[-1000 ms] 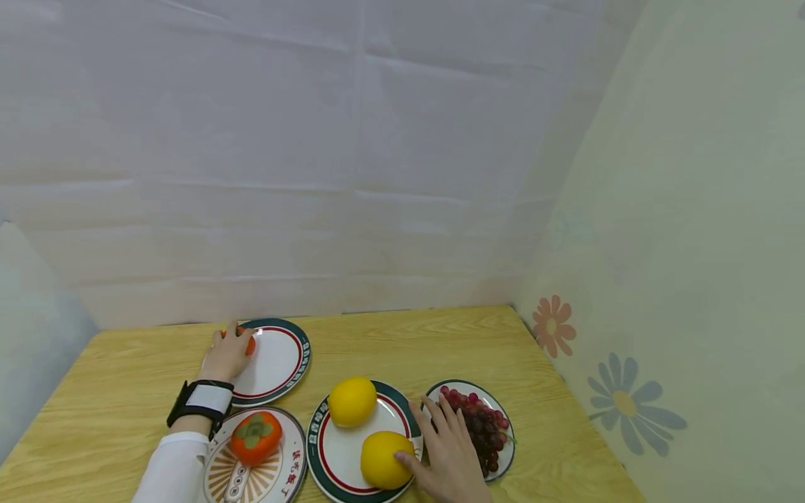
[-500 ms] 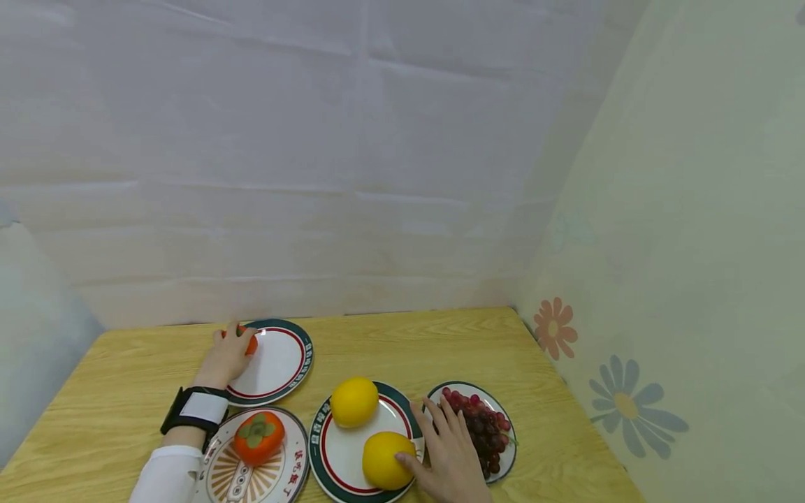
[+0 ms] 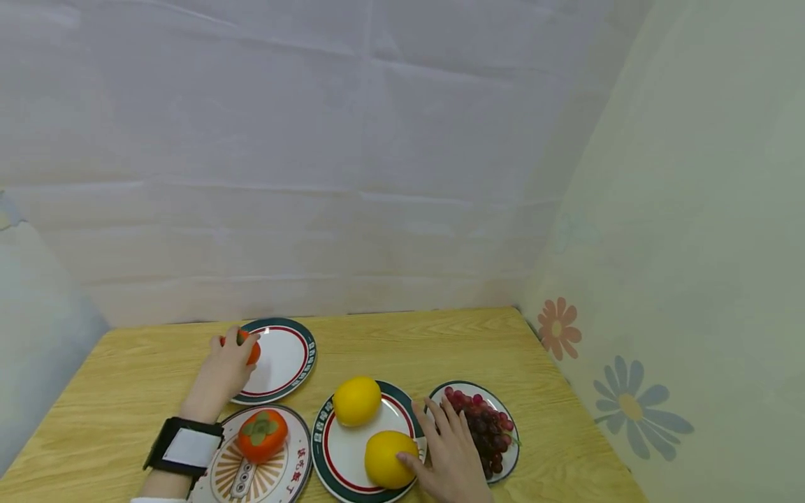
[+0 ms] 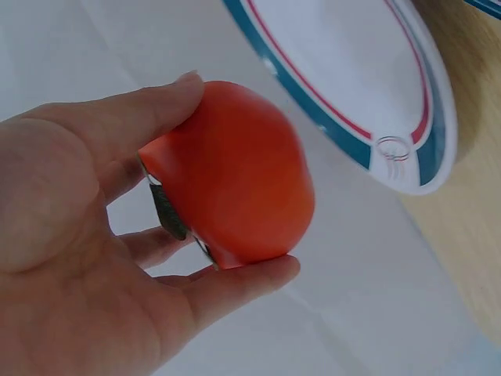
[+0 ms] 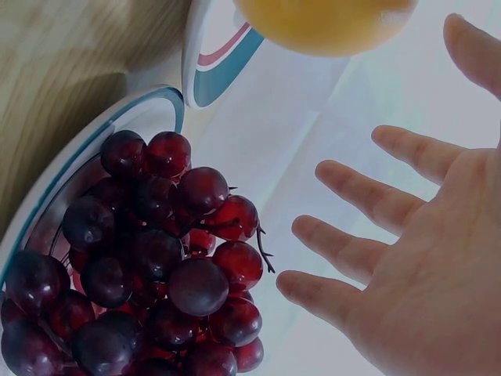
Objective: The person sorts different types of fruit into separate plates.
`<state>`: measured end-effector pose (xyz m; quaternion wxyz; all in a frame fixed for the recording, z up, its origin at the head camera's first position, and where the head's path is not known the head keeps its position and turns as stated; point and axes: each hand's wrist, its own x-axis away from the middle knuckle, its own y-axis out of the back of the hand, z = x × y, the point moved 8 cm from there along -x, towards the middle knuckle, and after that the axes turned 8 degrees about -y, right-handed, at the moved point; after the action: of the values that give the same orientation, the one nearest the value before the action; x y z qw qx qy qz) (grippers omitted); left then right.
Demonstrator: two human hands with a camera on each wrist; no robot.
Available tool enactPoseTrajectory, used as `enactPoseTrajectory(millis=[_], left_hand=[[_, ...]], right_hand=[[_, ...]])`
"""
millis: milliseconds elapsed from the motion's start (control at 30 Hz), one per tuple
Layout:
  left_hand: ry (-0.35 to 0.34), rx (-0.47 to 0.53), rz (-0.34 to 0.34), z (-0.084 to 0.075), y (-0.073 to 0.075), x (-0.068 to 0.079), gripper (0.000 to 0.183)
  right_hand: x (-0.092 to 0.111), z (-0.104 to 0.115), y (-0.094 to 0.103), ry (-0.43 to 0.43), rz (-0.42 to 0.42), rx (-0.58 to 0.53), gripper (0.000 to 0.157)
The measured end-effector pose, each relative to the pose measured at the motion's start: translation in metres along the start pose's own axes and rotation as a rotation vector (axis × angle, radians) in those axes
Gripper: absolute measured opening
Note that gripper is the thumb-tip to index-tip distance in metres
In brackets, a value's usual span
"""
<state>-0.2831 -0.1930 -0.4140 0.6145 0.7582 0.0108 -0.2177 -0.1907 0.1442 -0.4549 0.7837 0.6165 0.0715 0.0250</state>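
My left hand (image 3: 223, 367) holds an orange persimmon (image 4: 243, 176) between thumb and fingers, with its green leaf cap turned toward the palm. In the head view it is over the left side of the far green-rimmed plate (image 3: 283, 356); in the left wrist view, the persimmon and plate appear apart. My right hand (image 3: 449, 454), fingers spread and holding nothing, is between the front yellow lemon (image 3: 388, 459) and a bunch of dark red grapes (image 5: 168, 274). Its thumb tip overlaps the lemon's edge in the head view; touch cannot be told.
A second persimmon (image 3: 262, 434) sits on a sunburst-patterned plate (image 3: 295, 457) at the front left. Another lemon (image 3: 356, 400) shares the middle plate (image 3: 333, 461) with the front one. The grapes lie on a smaller plate (image 3: 512, 464). Walls stand behind the table (image 3: 402, 342) and at both sides.
My left wrist has drawn back down and to the left in the head view, while the hand keeps its hold on the persimmon. The right hand stays nearly still. The view has shifted slightly.
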Motion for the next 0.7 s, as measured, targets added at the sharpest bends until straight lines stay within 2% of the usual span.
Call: enactPoseTrajectory(millis=[167, 367, 500, 700], left_hand=[[-0.014, -0.015, -0.003, -0.018, 0.017, 0.017, 0.047], [-0.015, -0.013, 0.019, -0.037, 0.027, 0.040, 0.049], [-0.006, -0.004, 0.048, -0.048, 0.026, 0.056, 0.052], [0.046, 0.007, 0.152, -0.060, 0.017, 0.079, 0.056]], right_hand=[[0.000, 0.001, -0.001, 0.006, 0.003, -0.009, 0.076], [0.000, 0.001, -0.002, 0.011, 0.010, -0.020, 0.076], [0.000, 0.001, -0.003, 0.007, 0.017, -0.021, 0.076], [-0.003, 0.001, -0.003, -0.006, 0.038, -0.019, 0.077]])
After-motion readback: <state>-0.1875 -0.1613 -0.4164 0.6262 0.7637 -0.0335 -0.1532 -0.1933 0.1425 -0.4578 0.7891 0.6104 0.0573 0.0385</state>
